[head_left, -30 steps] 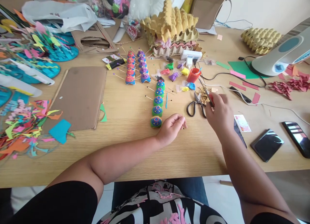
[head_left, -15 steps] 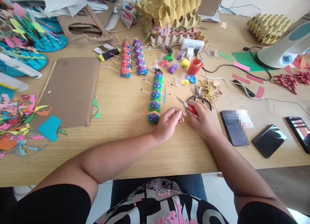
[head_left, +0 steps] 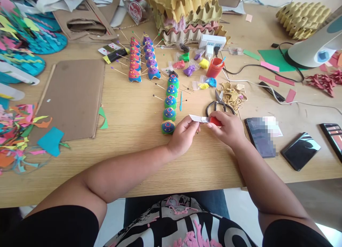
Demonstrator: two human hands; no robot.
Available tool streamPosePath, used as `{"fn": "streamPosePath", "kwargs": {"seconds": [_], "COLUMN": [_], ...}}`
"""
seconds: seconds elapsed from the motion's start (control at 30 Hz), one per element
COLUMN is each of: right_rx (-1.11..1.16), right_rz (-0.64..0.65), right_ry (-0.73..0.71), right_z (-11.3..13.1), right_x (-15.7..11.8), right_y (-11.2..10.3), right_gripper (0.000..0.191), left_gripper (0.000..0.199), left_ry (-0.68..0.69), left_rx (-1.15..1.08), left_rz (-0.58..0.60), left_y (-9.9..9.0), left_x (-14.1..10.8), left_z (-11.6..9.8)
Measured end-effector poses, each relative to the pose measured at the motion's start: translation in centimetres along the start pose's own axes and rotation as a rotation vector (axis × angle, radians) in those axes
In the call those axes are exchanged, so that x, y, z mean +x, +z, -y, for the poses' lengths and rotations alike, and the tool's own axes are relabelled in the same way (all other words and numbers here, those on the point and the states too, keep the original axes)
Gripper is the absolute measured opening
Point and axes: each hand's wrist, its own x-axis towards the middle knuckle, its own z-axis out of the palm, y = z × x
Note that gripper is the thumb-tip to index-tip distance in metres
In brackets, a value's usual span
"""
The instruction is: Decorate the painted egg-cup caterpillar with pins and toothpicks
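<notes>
My right hand [head_left: 227, 129] is closed round the red handle of a knife [head_left: 197, 118]. Its blade points left, lying across the fingertips of my left hand [head_left: 184, 133]. That hand pinches a thin wooden stick [head_left: 197, 131], mostly hidden by the fingers, with a small dark tip low down. Just left of it stands a blue and green egg-carton caterpillar [head_left: 170, 102] with faces on its humps and dark-tipped sticks at its sides. A turquoise modelling tool [head_left: 181, 101] lies beside the caterpillar. Black-handled scissors [head_left: 219, 104] rest beyond my right hand.
Red [head_left: 135, 67] and purple [head_left: 151, 63] caterpillars stand farther back, before stacked egg trays [head_left: 184, 12]. Bags of coloured clay [head_left: 189, 70] lie near a red cup [head_left: 214, 68]. Cardboard [head_left: 76, 99] and paper scraps [head_left: 18, 136] are left; phones [head_left: 260, 136] and cables lie right.
The knife blade has swung down from pointing up and away to lying flat over my left fingertips, by the stick. My view has shifted slightly.
</notes>
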Motion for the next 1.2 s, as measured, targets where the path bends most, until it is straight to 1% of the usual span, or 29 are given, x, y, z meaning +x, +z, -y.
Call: {"fn": "streamPosePath", "kwargs": {"seconds": [0.17, 0.37, 0.43, 0.53, 0.63, 0.7, 0.77, 0.83, 0.9, 1.03, 1.2], "right_rx": [-0.066, -0.105, -0.133, -0.174, -0.135, -0.064, -0.001, 0.013, -0.011, -0.063, -0.093], "right_rz": [-0.012, -0.024, -0.051, -0.103, -0.148, -0.158, -0.118, -0.060, -0.033, -0.038, -0.036], "right_ry": [0.016, 0.037, 0.076, 0.188, 0.261, 0.241, 0.158, 0.073, 0.027, 0.009, 0.003], "right_z": [0.3, 0.4, 0.0, -0.7, -1.0, -0.7, -0.3, 0.1, 0.3, 0.2, -0.1], "right_x": [0.1, 0.2, 0.2, 0.2, 0.1, 0.0, 0.0, -0.1, 0.0, 0.2, 0.2], "right_y": [-0.3, -0.4, -0.3, -0.2, -0.3, -0.5, -0.7, -0.7, -0.7, -0.5, -0.6], "right_gripper": [0.064, 0.062, 0.060, 0.056, 0.055, 0.057, 0.060, 0.062, 0.063, 0.066, 0.067], "left_gripper": [0.030, 0.025, 0.026, 0.028, 0.028, 0.027, 0.027, 0.028, 0.030, 0.030, 0.026], "left_ry": [0.005, 0.033, 0.019, -0.001, -0.006, -0.017, -0.011, 0.006, 0.014, 0.003, -0.001], "left_rx": [0.024, 0.029, 0.040, 0.078, 0.063, 0.041, 0.043, 0.056, 0.065, 0.083, 0.090], "left_rz": [0.026, 0.037, 0.050, 0.113, 0.120, 0.101, 0.108, 0.112, 0.102, 0.083, 0.073], "left_y": [-0.1, -0.1, -0.1, -0.1, 0.0, 0.0, -0.1, -0.1, -0.2, -0.2, -0.1], "left_x": [0.0, 0.2, 0.0, -0.2, -0.4, -0.3, -0.2, -0.2, -0.2, -0.2, -0.1], "left_z": [0.0, -0.2, -0.4, -0.7, -0.7, -0.5, -0.3, 0.0, 0.2, 0.4, 0.3]}}
